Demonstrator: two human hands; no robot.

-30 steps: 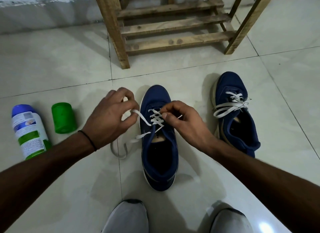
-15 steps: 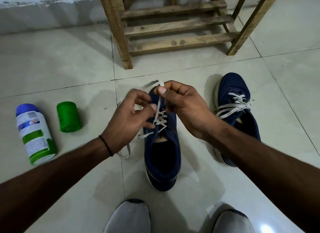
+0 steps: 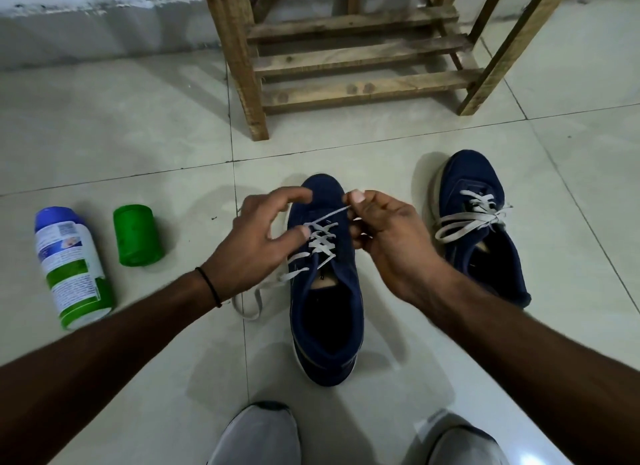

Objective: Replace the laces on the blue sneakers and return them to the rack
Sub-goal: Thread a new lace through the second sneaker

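The blue sneaker (image 3: 325, 326) is lying on the floor with its long axis running 12 to 6 o'clock, toe toward the rack (image 3: 363, 63). The right hand (image 3: 388, 229) is pinching the lace (image 3: 327, 217) end in a tight thumb-and-finger grip at 1 o'clock of the lacing, and the strand is running taut toward 8 o'clock into the eyelets. The left hand (image 3: 256, 243) is hovering spread, gripping nothing, thumb tip at the crossings. It is nearer the loose end (image 3: 249, 309) trailing at 8 o'clock, so it is probably reaching there next. The second sneaker (image 3: 485, 257) is sitting laced at 3 o'clock.
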